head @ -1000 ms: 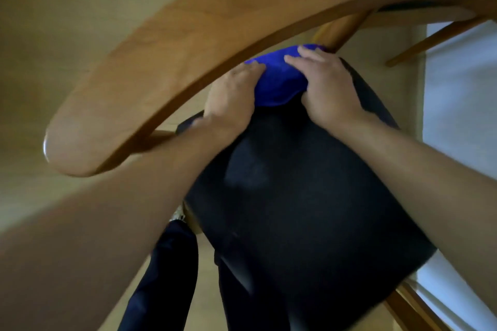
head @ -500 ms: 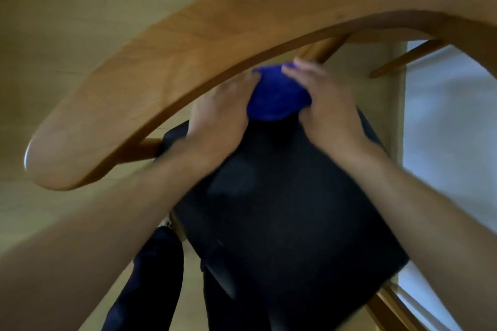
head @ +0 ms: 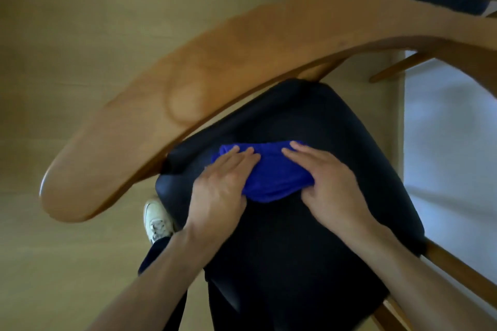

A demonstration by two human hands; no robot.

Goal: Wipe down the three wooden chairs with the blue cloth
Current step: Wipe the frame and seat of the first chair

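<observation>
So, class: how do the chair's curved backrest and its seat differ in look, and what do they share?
The backrest is bare, light brown wood; the seat is dark and padded. The backrest is a long curved band; the seat is broad and squarish. The blue cloth lies on the seat, not the backrest. Both belong to one chair.

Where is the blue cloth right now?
In the head view, the bunched blue cloth lies mid-frame on the chair's black padded seat, pressed between the left hand and right hand, below the curved wooden backrest.

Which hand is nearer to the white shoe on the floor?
Left. The left hand presses the cloth on the seat side just above the shoe; the right hand lies further across the seat.
</observation>
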